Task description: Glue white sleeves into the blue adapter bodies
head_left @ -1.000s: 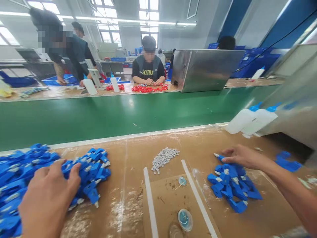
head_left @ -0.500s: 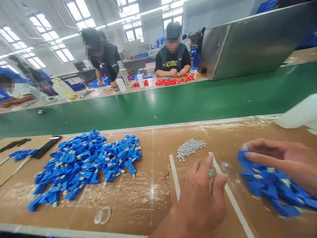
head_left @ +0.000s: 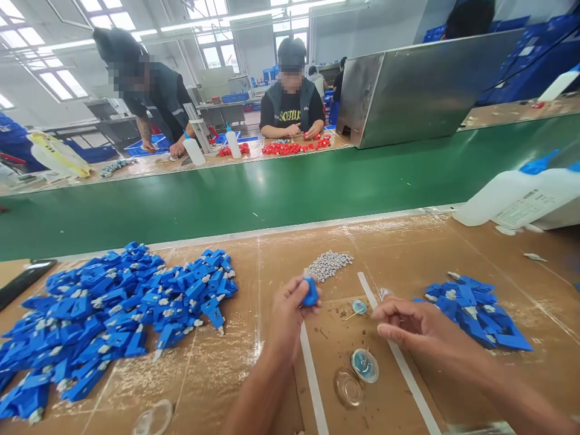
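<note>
My left hand (head_left: 287,311) pinches a small blue plastic part (head_left: 310,292) with a grey tip, held just below a heap of small grey pieces (head_left: 330,266). My right hand (head_left: 414,326) hangs over the right white tape strip with fingers curved and thumb apart; nothing shows between them. Behind it lies the smaller pile of blue parts (head_left: 471,309). Between my forearms is a small clear cup of blue-green liquid (head_left: 365,365) beside a clear round lid (head_left: 348,388). Farther up lies a blue-green blob (head_left: 359,307) with a thin stick.
A large pile of blue parts with grey tips (head_left: 113,308) covers the left of the table. White bottles (head_left: 521,196) lie at the right back. Beyond runs a green conveyor belt (head_left: 272,196), with people working on red parts (head_left: 294,146) and a metal housing (head_left: 399,90) behind it.
The blue part my right hand held by the right pile is gone from it; a blue part is now in my left hand. My right hand has moved left. The view has shifted right.
</note>
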{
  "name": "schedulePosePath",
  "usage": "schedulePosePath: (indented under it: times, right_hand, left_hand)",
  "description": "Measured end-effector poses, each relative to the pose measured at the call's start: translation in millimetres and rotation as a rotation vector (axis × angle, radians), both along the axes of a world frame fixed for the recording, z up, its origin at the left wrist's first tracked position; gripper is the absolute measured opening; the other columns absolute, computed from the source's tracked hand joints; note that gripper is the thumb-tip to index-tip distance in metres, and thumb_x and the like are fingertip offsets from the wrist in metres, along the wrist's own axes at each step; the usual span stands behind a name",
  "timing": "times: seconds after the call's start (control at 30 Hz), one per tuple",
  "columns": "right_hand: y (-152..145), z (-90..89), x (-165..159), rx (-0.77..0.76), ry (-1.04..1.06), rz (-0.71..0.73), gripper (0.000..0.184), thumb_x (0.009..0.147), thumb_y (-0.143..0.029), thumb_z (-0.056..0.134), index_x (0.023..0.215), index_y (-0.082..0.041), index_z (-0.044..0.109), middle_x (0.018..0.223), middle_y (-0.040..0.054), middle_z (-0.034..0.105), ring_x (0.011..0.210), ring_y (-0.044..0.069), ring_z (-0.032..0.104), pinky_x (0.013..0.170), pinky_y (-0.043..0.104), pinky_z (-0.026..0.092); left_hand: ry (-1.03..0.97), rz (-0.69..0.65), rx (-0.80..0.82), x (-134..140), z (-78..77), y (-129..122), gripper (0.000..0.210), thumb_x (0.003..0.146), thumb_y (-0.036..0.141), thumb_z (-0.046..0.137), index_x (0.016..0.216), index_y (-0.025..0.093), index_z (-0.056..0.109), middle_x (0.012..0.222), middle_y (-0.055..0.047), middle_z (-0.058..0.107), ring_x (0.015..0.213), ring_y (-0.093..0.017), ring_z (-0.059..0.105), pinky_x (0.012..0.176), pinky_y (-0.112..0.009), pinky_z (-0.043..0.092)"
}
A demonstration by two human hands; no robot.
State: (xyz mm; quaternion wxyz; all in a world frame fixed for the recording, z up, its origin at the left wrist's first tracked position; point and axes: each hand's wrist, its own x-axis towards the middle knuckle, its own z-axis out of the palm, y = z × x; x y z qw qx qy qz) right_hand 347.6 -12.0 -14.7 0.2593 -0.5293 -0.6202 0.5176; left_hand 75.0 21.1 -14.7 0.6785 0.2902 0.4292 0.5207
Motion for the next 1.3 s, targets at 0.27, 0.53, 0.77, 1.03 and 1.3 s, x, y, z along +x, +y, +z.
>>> schedulePosePath:
  times: [0.27,0.53,0.77,1.03,1.3]
  right_hand:
    - [-12,-5.3,-20,-0.069,-0.001,0.102,0.047,0.099,-0.067,0.073,0.084,-0.023,0.074,0.085,0.0013,0.064,0.078,0.021,0.056,0.071,0.033,0.044]
    - [-13,-4.1,-22,-0.13,-0.016,0.132,0.046,0.101,-0.068,0.071,0.086,-0.024,0.074,0.085,0.0002,0.061,0.079,0.021,0.055,0.072,0.034,0.041]
    - [-15,-3.9,-25,-0.036,-0.048,0.177,0.048,0.105,-0.067,0.067,0.083,-0.025,0.076,0.087,0.0016,0.063,0.082,0.023,0.058,0.076,0.036,0.044]
    - [-32,-0.1,-17,0.128,-0.17,0.252,0.037,0.114,-0.05,0.059,0.091,-0.027,0.077,0.095,0.0049,0.068,0.087,0.024,0.065,0.076,0.034,0.053]
    - [-7,17.5,-23,0.026,0.039,0.056,0.046,0.11,-0.063,0.061,0.086,-0.024,0.068,0.083,0.0013,0.063,0.077,0.021,0.06,0.069,0.03,0.052]
  left_hand:
    - [-0.13,0.053,-0.05,-8,-19.7,22,0.058,0.065,0.053,0.102,0.096,0.009,0.08,0.08,-0.006,0.074,0.065,-0.013,0.064,0.052,-0.019,0.045]
    - [-0.157,0.035,-0.07,-8,-24.4,18,0.057,0.065,0.051,0.103,0.096,0.009,0.081,0.079,-0.008,0.076,0.064,-0.013,0.065,0.052,-0.02,0.046]
    - [-0.179,0.038,-0.072,-8,-25.3,17,0.055,0.066,0.051,0.103,0.095,0.009,0.081,0.08,-0.007,0.076,0.063,-0.013,0.066,0.052,-0.02,0.047]
    - [-0.206,0.015,-0.061,-7,-25.2,14,0.055,0.066,0.049,0.105,0.095,0.009,0.081,0.081,-0.007,0.075,0.067,-0.014,0.07,0.055,-0.019,0.049]
    - [-0.248,-0.074,-0.116,3,-26.7,5,0.06,0.068,0.053,0.106,0.1,0.008,0.084,0.08,-0.006,0.074,0.07,-0.015,0.073,0.059,-0.02,0.056]
